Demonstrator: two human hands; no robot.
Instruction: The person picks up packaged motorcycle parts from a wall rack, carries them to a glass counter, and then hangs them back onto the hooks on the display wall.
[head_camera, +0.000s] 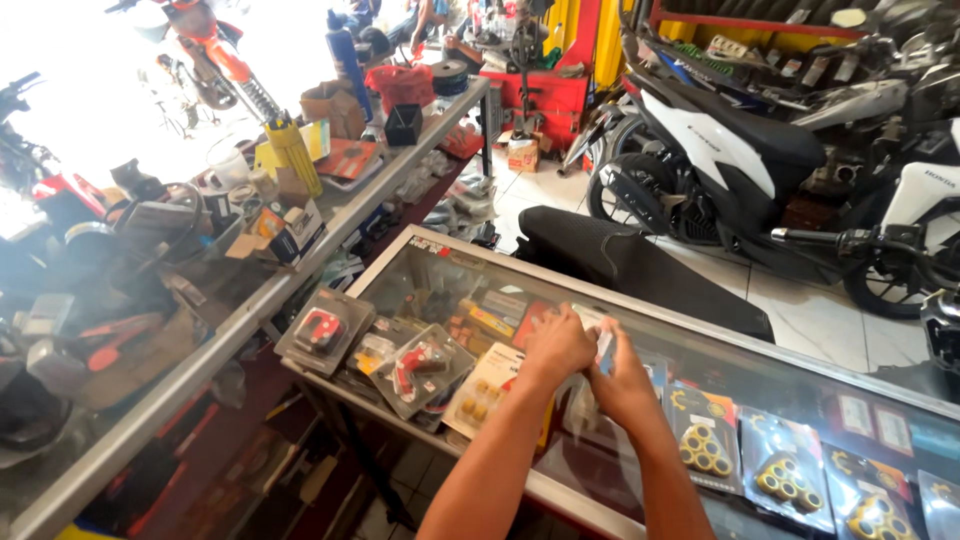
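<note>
Together, both hands are held over the glass counter (700, 335), near the middle of its top. The left hand (555, 347) is curled with its fingers bent down; what lies under it cannot be told. The right hand (625, 385) is closed around a small clear packet (604, 348), which is pinched between thumb and fingers just above the glass and just beside the left hand. Toward the counter's left end, two blister packs with red parts (325, 328) are laid on the glass, well apart from the hands. Under the glass to the right of the hands, packs of yellow rollers (705, 447) are seen. Beyond the counter's far edge, a black seat (620, 262) and a white scooter (720, 150) are stood.
</note>
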